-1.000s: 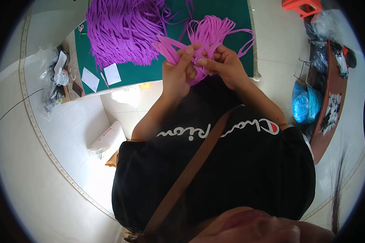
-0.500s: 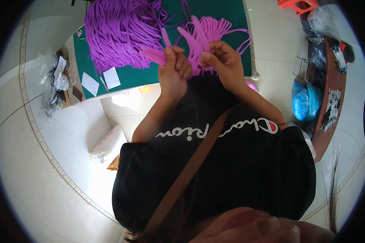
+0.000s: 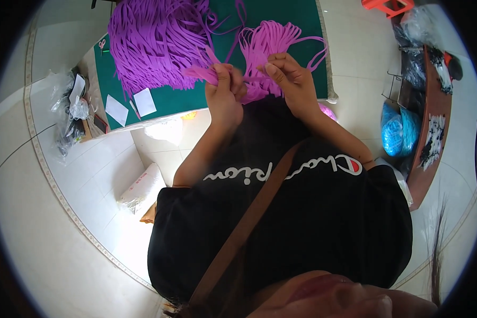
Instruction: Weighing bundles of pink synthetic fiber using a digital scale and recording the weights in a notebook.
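Note:
My left hand (image 3: 225, 93) is closed around several pink straps (image 3: 200, 73), whose ends stick out to its left. Beside it, my right hand (image 3: 293, 82) pinches at a thin pink strip that seems to stretch across to the left hand; motion blurs the fingertips. Just beyond the right hand, a looped bundle of lighter pink straps (image 3: 273, 40) lies on the green table (image 3: 297, 11). A large heap of purple straps (image 3: 156, 45) covers the table's left part and hangs in loose strands.
Two white paper pieces (image 3: 146, 102) lie near the table's front left edge. Small scissors (image 3: 102, 44) rest by the left edge. On the right stand a brown shelf (image 3: 434, 106) with dark and white items and blue plastic-wrapped bundles (image 3: 392, 132). A red stool (image 3: 389, 6) is at the far right.
The pink strap ends that stood up between the hands have come down. A strip now runs between my hands, and the right fingers have shifted slightly.

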Motion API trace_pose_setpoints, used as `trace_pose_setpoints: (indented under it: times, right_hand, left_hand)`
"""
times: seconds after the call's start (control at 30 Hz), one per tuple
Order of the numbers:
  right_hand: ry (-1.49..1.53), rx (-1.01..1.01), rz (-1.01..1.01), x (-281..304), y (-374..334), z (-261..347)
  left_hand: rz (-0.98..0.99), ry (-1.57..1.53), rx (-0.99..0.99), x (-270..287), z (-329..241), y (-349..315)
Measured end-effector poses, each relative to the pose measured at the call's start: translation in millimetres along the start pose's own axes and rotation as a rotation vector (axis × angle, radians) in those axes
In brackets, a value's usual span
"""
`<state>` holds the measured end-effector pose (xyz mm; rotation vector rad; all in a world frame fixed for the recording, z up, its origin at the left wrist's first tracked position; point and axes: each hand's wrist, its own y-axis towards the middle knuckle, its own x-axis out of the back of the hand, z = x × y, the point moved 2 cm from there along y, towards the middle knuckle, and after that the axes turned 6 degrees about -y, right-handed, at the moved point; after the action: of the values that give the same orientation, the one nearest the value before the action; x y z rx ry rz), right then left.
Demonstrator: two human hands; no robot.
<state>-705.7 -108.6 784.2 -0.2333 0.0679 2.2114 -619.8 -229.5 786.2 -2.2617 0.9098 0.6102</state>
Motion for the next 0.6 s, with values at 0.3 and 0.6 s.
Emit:
trace_pose_setpoints:
  times: [0.3,0.6]
  right_hand:
    - [-0.201,-0.166,0.192,2.3,-5.2,-1.3]
    - [-1.229,0.236,0.258,131.2,19.8,-162.9]
  left_hand:
    - [0.148,0.301,0.16,-3.7,3.2,-10.3]
    - [0.183,0.863,-0.37,20.5,-52.1,-15.1]
